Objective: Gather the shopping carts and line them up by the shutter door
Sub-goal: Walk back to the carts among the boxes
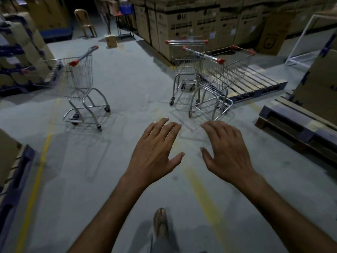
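Head view: I judge nothing gathered yet, left hand (155,148) and right hand (226,150) each with a wide, empty grip, lone cart (78,79) at ten o'clock, near cart (228,73) and far cart (182,59) together at one o'clock, shutter door unseen.

I'm looking into a warehouse or shop stockroom: tall stacks of brown cartons (191,24), some printed with the LG mark, wall in the aisle on several sides. Wooden pallets (259,81) lie on the grey concrete floor (131,84), which carries painted yellow lines (34,187). Wire shopping carts (78,79) stand loose in the open aisle, and a plastic chair (84,22) sits at the dim far end
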`<action>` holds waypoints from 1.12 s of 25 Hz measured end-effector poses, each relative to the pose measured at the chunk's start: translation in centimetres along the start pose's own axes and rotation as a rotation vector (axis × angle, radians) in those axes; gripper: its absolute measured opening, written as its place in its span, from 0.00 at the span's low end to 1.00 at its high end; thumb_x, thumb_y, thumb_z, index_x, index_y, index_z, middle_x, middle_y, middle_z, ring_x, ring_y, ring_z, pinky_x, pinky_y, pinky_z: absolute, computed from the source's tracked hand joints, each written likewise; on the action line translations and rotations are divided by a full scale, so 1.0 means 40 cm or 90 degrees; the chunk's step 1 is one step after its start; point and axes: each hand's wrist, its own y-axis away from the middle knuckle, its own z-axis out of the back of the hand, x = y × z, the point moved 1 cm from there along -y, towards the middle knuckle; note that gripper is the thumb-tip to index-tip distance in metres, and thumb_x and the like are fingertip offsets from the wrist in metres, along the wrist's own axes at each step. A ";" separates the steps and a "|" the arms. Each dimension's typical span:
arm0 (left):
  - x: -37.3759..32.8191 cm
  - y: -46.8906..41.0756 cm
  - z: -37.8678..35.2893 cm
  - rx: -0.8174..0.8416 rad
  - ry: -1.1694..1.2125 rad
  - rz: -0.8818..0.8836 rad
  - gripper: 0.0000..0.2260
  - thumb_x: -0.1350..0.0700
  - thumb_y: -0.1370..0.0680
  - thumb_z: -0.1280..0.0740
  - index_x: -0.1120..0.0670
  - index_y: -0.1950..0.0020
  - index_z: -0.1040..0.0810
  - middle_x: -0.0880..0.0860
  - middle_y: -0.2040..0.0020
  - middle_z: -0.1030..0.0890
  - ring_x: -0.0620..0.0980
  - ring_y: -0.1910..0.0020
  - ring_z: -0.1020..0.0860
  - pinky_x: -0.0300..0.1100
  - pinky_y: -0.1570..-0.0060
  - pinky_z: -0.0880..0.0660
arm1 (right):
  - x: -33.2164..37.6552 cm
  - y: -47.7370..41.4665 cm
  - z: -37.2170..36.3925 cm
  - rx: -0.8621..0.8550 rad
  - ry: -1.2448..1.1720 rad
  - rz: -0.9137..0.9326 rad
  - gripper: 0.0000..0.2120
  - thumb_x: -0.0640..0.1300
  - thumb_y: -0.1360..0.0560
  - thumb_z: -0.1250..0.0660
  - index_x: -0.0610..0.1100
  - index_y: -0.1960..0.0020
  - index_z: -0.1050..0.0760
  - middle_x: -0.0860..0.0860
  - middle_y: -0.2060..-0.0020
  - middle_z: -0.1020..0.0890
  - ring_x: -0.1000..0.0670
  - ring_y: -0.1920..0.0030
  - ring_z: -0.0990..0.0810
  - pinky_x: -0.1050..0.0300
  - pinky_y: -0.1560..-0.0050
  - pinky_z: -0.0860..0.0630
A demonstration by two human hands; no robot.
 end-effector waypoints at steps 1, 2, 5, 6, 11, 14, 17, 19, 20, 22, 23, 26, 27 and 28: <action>0.050 -0.044 -0.043 -0.001 0.000 0.008 0.34 0.36 0.20 0.40 0.55 0.20 0.36 0.53 0.24 0.31 0.55 0.20 0.40 0.51 0.22 0.43 | 0.004 -0.058 -0.035 -0.012 0.023 0.004 0.30 0.50 0.25 0.32 0.42 0.26 0.32 0.44 0.30 0.27 0.41 0.28 0.30 0.42 0.30 0.34; 0.099 -0.088 -0.082 -0.001 -0.001 0.017 0.34 0.36 0.20 0.40 0.56 0.21 0.36 0.54 0.24 0.30 0.55 0.21 0.39 0.52 0.23 0.42 | 0.010 -0.116 -0.069 -0.026 0.041 0.006 0.30 0.49 0.25 0.33 0.41 0.25 0.32 0.43 0.29 0.27 0.40 0.27 0.31 0.42 0.29 0.35; 0.250 -0.237 -0.166 -0.003 0.022 0.051 0.36 0.33 0.20 0.43 0.57 0.21 0.34 0.55 0.24 0.29 0.56 0.21 0.38 0.51 0.24 0.41 | 0.026 -0.297 -0.163 -0.058 0.081 -0.010 0.31 0.47 0.24 0.34 0.39 0.24 0.34 0.42 0.27 0.29 0.40 0.25 0.33 0.41 0.26 0.38; 0.294 -0.284 -0.184 -0.004 0.039 0.054 0.36 0.32 0.20 0.44 0.57 0.22 0.34 0.54 0.25 0.29 0.55 0.21 0.37 0.51 0.24 0.41 | 0.028 -0.351 -0.188 -0.056 0.087 -0.020 0.31 0.46 0.24 0.34 0.39 0.23 0.34 0.42 0.27 0.29 0.40 0.24 0.34 0.41 0.25 0.38; 0.491 -0.503 -0.278 -0.009 0.084 0.036 0.35 0.33 0.21 0.43 0.55 0.21 0.34 0.53 0.24 0.29 0.54 0.22 0.36 0.50 0.25 0.39 | 0.003 -0.603 -0.294 -0.047 0.091 -0.093 0.33 0.47 0.26 0.32 0.40 0.23 0.35 0.43 0.27 0.29 0.41 0.25 0.34 0.43 0.23 0.40; 0.567 -0.614 -0.336 -0.016 0.119 0.025 0.35 0.34 0.21 0.40 0.54 0.21 0.35 0.52 0.23 0.30 0.53 0.22 0.37 0.50 0.26 0.38 | -0.047 -0.712 -0.356 -0.051 0.015 -0.151 0.35 0.49 0.28 0.29 0.43 0.24 0.34 0.46 0.28 0.28 0.43 0.27 0.32 0.47 0.24 0.39; 0.626 -0.738 -0.397 -0.002 0.207 0.043 0.34 0.36 0.23 0.35 0.51 0.21 0.36 0.50 0.25 0.29 0.50 0.24 0.35 0.49 0.28 0.34 | -0.126 -0.818 -0.430 -0.062 -0.136 -0.245 0.36 0.50 0.29 0.26 0.50 0.25 0.34 0.51 0.31 0.27 0.47 0.30 0.30 0.48 0.29 0.32; 0.660 -0.826 -0.439 0.012 0.303 0.065 0.35 0.36 0.24 0.31 0.48 0.22 0.36 0.46 0.26 0.29 0.47 0.26 0.33 0.46 0.30 0.32 | -0.183 -0.889 -0.481 -0.071 -0.219 -0.282 0.36 0.49 0.30 0.23 0.52 0.26 0.34 0.56 0.33 0.27 0.50 0.32 0.30 0.49 0.32 0.30; 0.681 -0.876 -0.466 0.021 0.355 0.074 0.35 0.37 0.25 0.30 0.47 0.22 0.36 0.45 0.27 0.29 0.45 0.27 0.32 0.45 0.31 0.31 | -0.217 -0.931 -0.511 -0.071 -0.250 -0.289 0.37 0.48 0.30 0.22 0.53 0.26 0.33 0.58 0.34 0.27 0.52 0.32 0.30 0.49 0.33 0.29; 0.718 -0.969 -0.519 0.030 0.424 0.071 0.35 0.38 0.26 0.27 0.45 0.23 0.35 0.43 0.27 0.28 0.43 0.29 0.31 0.45 0.32 0.29 | -0.281 -1.005 -0.573 -0.063 -0.319 -0.292 0.37 0.48 0.31 0.21 0.54 0.26 0.33 0.62 0.35 0.27 0.55 0.33 0.30 0.49 0.33 0.29; 0.738 -1.019 -0.547 0.029 0.436 0.062 0.36 0.39 0.27 0.26 0.45 0.23 0.35 0.42 0.28 0.28 0.42 0.30 0.31 0.45 0.32 0.29 | -0.314 -1.044 -0.607 -0.055 -0.356 -0.292 0.37 0.49 0.31 0.21 0.56 0.26 0.33 0.63 0.35 0.26 0.56 0.33 0.29 0.48 0.32 0.29; 0.789 -1.181 -0.636 0.049 0.461 0.053 0.36 0.38 0.28 0.25 0.41 0.23 0.36 0.39 0.27 0.28 0.40 0.30 0.31 0.46 0.32 0.30 | -0.430 -1.149 -0.705 -0.042 -0.438 -0.304 0.38 0.52 0.31 0.21 0.60 0.25 0.34 0.62 0.34 0.26 0.56 0.31 0.28 0.45 0.32 0.27; 0.803 -1.230 -0.666 0.056 0.463 0.053 0.37 0.38 0.28 0.25 0.40 0.23 0.37 0.38 0.27 0.29 0.40 0.29 0.31 0.47 0.32 0.29 | -0.468 -1.182 -0.730 -0.039 -0.452 -0.308 0.38 0.53 0.31 0.22 0.60 0.25 0.34 0.62 0.33 0.26 0.56 0.31 0.28 0.45 0.32 0.27; 0.814 -1.283 -0.696 0.058 0.460 0.048 0.38 0.37 0.28 0.25 0.40 0.23 0.38 0.39 0.27 0.29 0.41 0.29 0.31 0.48 0.32 0.29 | -0.509 -1.216 -0.752 -0.037 -0.461 -0.318 0.39 0.55 0.32 0.22 0.60 0.25 0.34 0.62 0.32 0.26 0.57 0.30 0.28 0.45 0.31 0.27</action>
